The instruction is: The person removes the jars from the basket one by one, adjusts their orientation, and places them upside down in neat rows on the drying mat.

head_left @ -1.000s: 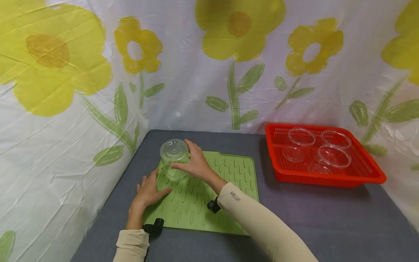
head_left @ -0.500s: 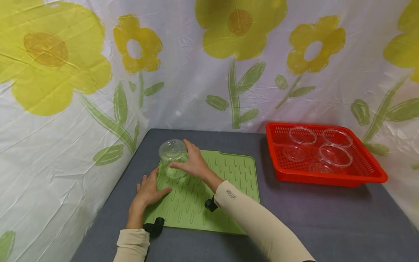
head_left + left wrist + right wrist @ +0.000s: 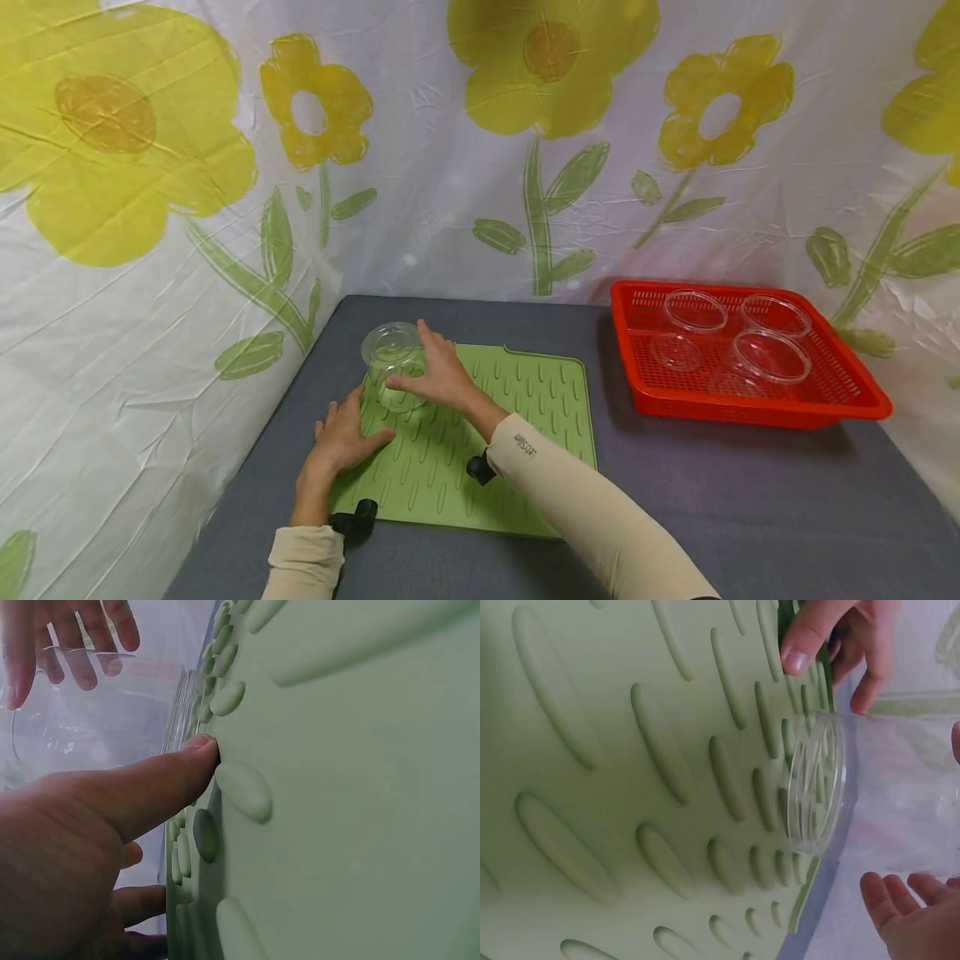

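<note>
A clear plastic jar [image 3: 392, 357] is upside down at the back left corner of the green ribbed mat [image 3: 528, 400], its threaded rim [image 3: 817, 787] lowest, close to the mat. Whether the rim touches it, I cannot tell. My right hand [image 3: 438, 373] holds the jar from the right, thumb in front and fingers behind. Just in front, my left hand [image 3: 343, 435] lies spread over the mat's left edge. In the left wrist view its thumb [image 3: 161, 784] rests on the mat, while other fingers reach past the edge.
A red plastic basket [image 3: 757, 415] stands at the back right with three clear jars [image 3: 772, 356] in it, mouths up. The table [image 3: 720, 500] is dark grey. A flower-printed curtain [image 3: 435, 225] closes off the back and sides.
My right hand and the jar have shifted slightly to the left, and the jar leans a little more that way. My left hand has stayed at the mat's edge.
</note>
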Available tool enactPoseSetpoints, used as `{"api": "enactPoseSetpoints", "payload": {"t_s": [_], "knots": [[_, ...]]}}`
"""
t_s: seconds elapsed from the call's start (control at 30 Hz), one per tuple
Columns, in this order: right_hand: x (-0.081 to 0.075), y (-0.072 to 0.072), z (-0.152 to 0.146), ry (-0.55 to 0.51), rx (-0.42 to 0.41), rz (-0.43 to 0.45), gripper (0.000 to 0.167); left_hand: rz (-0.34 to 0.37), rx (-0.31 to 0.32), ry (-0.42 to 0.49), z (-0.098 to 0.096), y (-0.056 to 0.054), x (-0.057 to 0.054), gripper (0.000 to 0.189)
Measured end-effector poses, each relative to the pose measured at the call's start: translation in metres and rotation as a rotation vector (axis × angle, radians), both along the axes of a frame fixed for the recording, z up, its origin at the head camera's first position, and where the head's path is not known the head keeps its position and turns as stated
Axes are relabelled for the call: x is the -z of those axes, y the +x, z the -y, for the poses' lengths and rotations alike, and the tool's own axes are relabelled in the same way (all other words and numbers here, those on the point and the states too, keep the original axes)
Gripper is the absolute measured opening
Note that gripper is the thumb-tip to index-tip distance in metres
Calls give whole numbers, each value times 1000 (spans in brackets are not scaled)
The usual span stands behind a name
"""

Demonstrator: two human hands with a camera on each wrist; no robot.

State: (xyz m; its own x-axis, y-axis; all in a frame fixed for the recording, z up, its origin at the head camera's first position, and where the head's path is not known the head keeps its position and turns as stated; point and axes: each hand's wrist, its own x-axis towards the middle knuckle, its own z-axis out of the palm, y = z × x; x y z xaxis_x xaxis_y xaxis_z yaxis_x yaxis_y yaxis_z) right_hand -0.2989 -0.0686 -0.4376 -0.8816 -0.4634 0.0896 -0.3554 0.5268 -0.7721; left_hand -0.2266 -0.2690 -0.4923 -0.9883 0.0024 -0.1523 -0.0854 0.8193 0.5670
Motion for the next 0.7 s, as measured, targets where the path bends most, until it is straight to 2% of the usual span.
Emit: {"api": "enactPoseSetpoints", "payload": {"t_s": [0.3, 0.7], "knots": [[3, -2, -1, 27, -20, -32, 110, -3, 4, -7, -2, 1, -3, 101], [3, 3, -7, -4, 12, -6, 109, -2, -1, 5, -1, 1, -3, 102]]}}
